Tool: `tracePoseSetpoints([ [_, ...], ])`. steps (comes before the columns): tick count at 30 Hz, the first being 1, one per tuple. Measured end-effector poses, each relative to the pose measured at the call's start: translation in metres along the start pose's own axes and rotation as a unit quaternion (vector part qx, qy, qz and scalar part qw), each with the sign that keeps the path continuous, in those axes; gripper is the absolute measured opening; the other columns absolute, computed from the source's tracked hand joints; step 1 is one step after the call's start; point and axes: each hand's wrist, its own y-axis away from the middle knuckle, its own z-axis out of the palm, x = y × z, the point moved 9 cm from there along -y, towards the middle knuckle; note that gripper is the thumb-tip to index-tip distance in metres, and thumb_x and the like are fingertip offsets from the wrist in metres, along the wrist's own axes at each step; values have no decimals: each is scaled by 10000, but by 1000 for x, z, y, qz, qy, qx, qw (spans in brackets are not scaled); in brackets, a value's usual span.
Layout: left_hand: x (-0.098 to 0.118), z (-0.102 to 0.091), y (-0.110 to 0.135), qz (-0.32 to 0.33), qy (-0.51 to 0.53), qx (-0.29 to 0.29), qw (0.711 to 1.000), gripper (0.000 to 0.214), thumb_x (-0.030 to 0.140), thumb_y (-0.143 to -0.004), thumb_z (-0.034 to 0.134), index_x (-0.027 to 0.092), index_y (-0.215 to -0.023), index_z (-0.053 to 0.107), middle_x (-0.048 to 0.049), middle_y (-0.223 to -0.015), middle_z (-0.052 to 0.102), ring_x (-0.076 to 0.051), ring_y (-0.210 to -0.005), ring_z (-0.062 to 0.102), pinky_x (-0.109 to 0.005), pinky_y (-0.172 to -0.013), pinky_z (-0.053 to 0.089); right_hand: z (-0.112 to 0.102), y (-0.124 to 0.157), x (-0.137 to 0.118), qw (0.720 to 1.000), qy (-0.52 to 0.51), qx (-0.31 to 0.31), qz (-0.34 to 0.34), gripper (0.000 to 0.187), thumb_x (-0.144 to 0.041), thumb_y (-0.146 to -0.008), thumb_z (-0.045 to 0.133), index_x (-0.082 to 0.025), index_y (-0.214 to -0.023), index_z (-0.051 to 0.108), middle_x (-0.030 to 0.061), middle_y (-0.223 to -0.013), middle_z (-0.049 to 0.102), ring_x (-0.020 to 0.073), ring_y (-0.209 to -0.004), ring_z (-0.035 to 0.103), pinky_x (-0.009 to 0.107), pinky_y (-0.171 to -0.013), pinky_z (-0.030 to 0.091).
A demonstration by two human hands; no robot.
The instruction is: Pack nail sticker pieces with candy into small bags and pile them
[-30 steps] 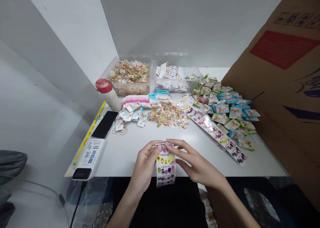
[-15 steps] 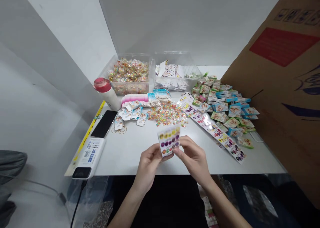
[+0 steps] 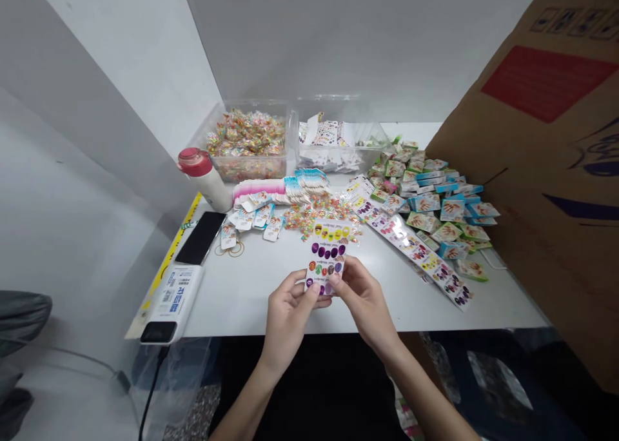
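In the head view, the left hand [image 3: 289,318] and right hand [image 3: 363,301] are close together above the front of a white table [image 3: 242,302]. Both pinch the lower part of a printed sheet [image 3: 327,255], which stands tilted up between them, clear of the tabletop as far as the view shows. Its rows of coloured ovals are visible, but the heading is too small to read, and fingers hide its bottom edge. The other fingers curl behind the sheet, so their exact grip cannot be made out.

Beyond the hands lies a scattered heap of small shiny packets [image 3: 319,218], blurred enough that their contents are hard to tell. Left of it are small printed cards [image 3: 246,219], with rubber bands [image 3: 230,249] near them. To the right, a long strip of printed sheets [image 3: 411,244] runs diagonally beside a pile of packaged cards [image 3: 430,202]. Two clear plastic tubs [image 3: 246,144] [image 3: 333,146] stand at the back, one holding packets and the other holding printed pieces. A bottle [image 3: 203,180], a phone [image 3: 200,238] and a white power bank [image 3: 171,302] sit along the left edge. A cardboard box [image 3: 546,144] cuts off the right side.
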Motion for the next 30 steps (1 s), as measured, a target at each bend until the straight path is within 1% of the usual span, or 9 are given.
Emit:
tracePoseSetpoints([
  [4, -4, -8, -3, -25, 45, 19, 999, 271, 303, -769, 730, 157, -983, 650, -33, -739, 741, -150, -602, 681, -221, -595, 530, 3, 3, -22, 985, 120, -72, -100, 211, -177, -920, 536, -273, -1045, 675, 48, -1012, 604, 188, -977, 599, 329, -862, 488],
  [7, -5, -9, -1, -57, 91, 5, 994, 300, 273, -760, 730, 170, -1028, 643, -8, -645, 710, -112, -505, 619, -168, -486, 450, 6, 12, -36, 942, 248, -121, -190, 364, -80, -904, 473, -293, -1119, 676, 76, -1179, 572, 211, -1101, 568, 353, -906, 483],
  [11, 1, -7, 1, -59, 146, -17, 987, 306, 393, -853, 630, 145, -1029, 661, -66, -770, 736, -146, -635, 665, -216, -584, 508, 7, 21, -35, 890, 343, -180, -239, 507, -64, -873, 507, -328, -1301, 562, 84, -1334, 512, 228, -1172, 539, 398, -958, 479],
  [14, -1, -6, 1, -54, 141, -30, 988, 296, 388, -841, 666, 144, -1009, 670, -68, -790, 739, -141, -639, 671, -208, -587, 507, 3, 21, -33, 892, 334, -181, -247, 463, -152, -861, 612, -335, -1284, 575, 84, -1356, 507, 238, -1161, 550, 406, -952, 490],
  [20, -6, 4, 1, -28, 150, -76, 985, 238, 357, -841, 684, 176, -994, 671, -75, -894, 751, -208, -824, 710, -326, -746, 565, -7, 11, -27, 975, 150, -56, -154, 121, -216, -857, 650, -265, -941, 723, 82, -1126, 624, 245, -1084, 583, 396, -912, 493],
  [23, 3, 9, 4, 4, 155, -100, 983, 253, 404, -838, 674, 184, -961, 656, -87, -1015, 737, -239, -960, 689, -391, -844, 558, -3, 11, -18, 996, 29, 0, -88, 24, -237, -846, 667, -243, -837, 688, 50, -970, 620, 210, -963, 601, 357, -867, 501],
  [25, 10, 12, 7, 21, 140, -111, 984, 331, 440, -785, 717, 190, -984, 632, -89, -1065, 726, -251, -996, 679, -410, -884, 547, 0, 12, -12, 997, -33, 31, -55, 113, -246, -836, 677, -259, -948, 665, 32, -932, 595, 189, -910, 595, 328, -831, 506],
  [27, 13, 13, 10, 29, 97, -109, 989, 365, 398, -743, 770, 185, -997, 616, -88, -1068, 726, -244, -984, 683, -402, -906, 540, 1, 12, -6, 994, -93, 55, -18, 376, -235, -809, 699, -307, -1162, 594, 16, -929, 579, 175, -877, 591, 306, -797, 509],
  [30, 12, 8, 11, 20, 24, -72, 997, 225, 284, -813, 721, 165, -975, 619, -79, -1020, 740, -213, -940, 695, -371, -911, 542, 9, 7, 3, 988, -140, 17, 59, 543, -209, -778, 710, -310, -1282, 534, 20, -954, 607, 174, -868, 594, 292, -773, 506],
])
